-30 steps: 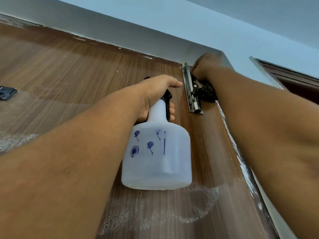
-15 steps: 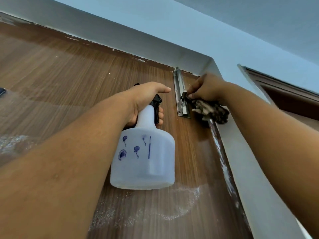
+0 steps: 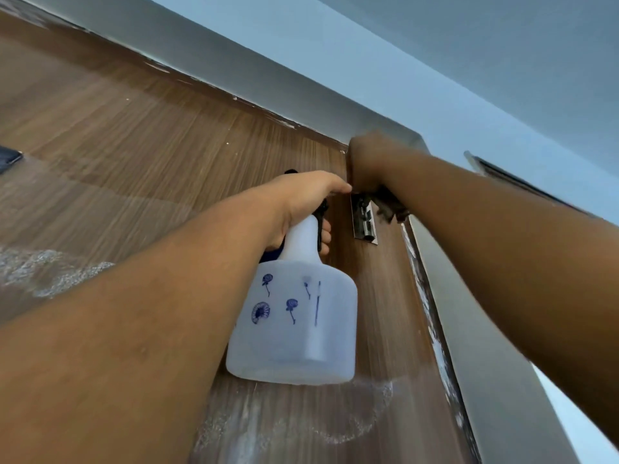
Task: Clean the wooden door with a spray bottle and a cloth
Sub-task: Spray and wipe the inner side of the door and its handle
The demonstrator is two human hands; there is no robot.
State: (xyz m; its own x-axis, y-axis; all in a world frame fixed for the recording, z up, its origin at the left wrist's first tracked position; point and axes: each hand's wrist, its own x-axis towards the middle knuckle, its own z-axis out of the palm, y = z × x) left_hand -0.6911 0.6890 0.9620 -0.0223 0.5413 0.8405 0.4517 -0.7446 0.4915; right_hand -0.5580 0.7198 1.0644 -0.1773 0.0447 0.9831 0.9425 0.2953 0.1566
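Hands raised against a wooden door (image 3: 140, 135): left hand (image 3: 301, 209) grips a spray bottle (image 3: 294, 316) by its neck, right hand (image 3: 371, 165) clutches a dark cloth (image 3: 390, 207) just beside it at a metal latch (image 3: 363, 219), where cloth may snag.

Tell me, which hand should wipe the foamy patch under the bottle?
Probably the right hand: it grips the cloth near the metal latch. The left hand is busy holding the spray bottle above the foam.
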